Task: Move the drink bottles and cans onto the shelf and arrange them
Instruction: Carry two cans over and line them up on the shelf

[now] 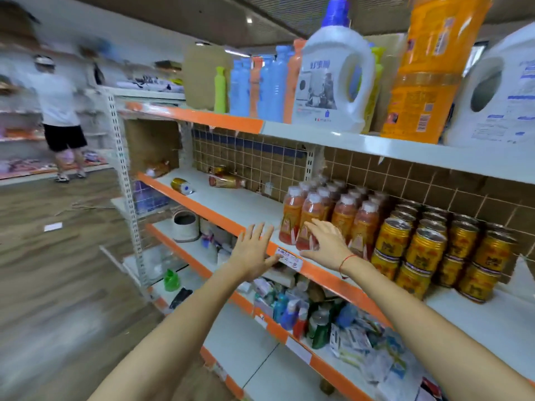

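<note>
Orange drink bottles with white caps stand in rows on the middle shelf. To their right, gold cans are stacked two high. My right hand rests with spread fingers against the front-left bottle. Beside it, my left hand hovers open over the shelf's orange front edge, holding nothing. Further left on the same shelf a gold can and a bottle lie on their sides. Another bottle lies by the far end.
The top shelf holds detergent jugs, an orange jug and coloured bottles. Lower shelves carry toiletries, a grey pot and a green bottle. A person in white shirt stands at the far left aisle.
</note>
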A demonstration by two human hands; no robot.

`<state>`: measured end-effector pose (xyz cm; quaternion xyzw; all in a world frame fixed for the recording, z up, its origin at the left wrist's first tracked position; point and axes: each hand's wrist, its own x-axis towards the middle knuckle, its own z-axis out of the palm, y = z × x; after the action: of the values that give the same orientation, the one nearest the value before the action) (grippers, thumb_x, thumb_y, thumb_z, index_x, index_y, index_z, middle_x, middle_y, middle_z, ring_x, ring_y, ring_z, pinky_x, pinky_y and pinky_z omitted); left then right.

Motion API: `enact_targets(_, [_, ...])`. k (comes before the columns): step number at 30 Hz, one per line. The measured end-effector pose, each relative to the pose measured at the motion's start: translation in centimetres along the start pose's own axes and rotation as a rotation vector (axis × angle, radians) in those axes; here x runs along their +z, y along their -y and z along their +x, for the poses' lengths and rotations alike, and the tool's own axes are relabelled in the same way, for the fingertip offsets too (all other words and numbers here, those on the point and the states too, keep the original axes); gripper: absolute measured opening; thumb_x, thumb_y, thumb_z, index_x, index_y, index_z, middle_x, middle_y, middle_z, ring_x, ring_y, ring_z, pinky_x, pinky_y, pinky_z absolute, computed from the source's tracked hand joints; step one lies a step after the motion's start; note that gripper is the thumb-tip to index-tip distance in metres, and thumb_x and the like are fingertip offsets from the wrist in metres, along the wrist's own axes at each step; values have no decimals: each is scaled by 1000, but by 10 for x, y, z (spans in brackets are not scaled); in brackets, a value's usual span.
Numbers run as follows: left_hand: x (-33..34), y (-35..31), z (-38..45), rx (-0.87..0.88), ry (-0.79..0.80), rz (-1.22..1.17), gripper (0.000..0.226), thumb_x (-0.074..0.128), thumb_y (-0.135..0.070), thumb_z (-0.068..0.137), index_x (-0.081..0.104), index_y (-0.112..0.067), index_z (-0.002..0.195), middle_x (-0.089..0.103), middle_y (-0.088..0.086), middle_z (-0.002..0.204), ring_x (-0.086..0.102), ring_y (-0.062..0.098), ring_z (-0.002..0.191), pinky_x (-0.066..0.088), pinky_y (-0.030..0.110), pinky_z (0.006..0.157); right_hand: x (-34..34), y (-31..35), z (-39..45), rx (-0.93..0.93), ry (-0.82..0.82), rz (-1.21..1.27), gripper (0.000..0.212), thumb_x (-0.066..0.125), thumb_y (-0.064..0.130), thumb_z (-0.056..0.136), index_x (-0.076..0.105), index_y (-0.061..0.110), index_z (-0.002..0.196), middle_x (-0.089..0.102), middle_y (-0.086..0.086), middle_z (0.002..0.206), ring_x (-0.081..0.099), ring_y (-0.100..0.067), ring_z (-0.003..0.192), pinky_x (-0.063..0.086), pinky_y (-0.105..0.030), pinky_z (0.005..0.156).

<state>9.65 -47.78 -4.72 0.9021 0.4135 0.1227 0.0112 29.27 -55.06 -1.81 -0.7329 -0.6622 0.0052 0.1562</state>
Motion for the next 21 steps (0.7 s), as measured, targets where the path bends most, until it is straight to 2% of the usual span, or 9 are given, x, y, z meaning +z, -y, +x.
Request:
enact_targets(6, [-19,132,-17,-123,-18,16,77,36,-56,96,-2,-20,153,-3,6,160,-5,27,147,5,45,119,45,96,79,-125,24,-27,76,59,51,85,27,17,146,24,-6,153,18,-25,141,16,-39,115])
enact_targets(11, [-26,225,-35,-234,-4,52,77,38,-55,95,1,-19,153,1,7,160,1,28,147,6,45,117,79,160,123,-180,68,0,77,59,47,85,24,18,147,20,-7,155,16,-25,142,15,-38,116])
enact_targets(15, [-27,274,-46,-272,-4,56,77,40,-53,95,2,-18,153,1,7,160,0,27,147,7,46,119,99,191,149,-185,92,5,80,58,53,80,27,18,146,26,-8,152,21,-27,140,18,-36,115])
enact_targets(21, [-28,322,-32,-310,1,28,77,39,-53,96,0,-18,153,0,7,160,-1,27,147,6,46,119,118,213,191,-190,103,12,74,60,47,83,31,19,144,33,-7,147,26,-28,137,21,-37,113])
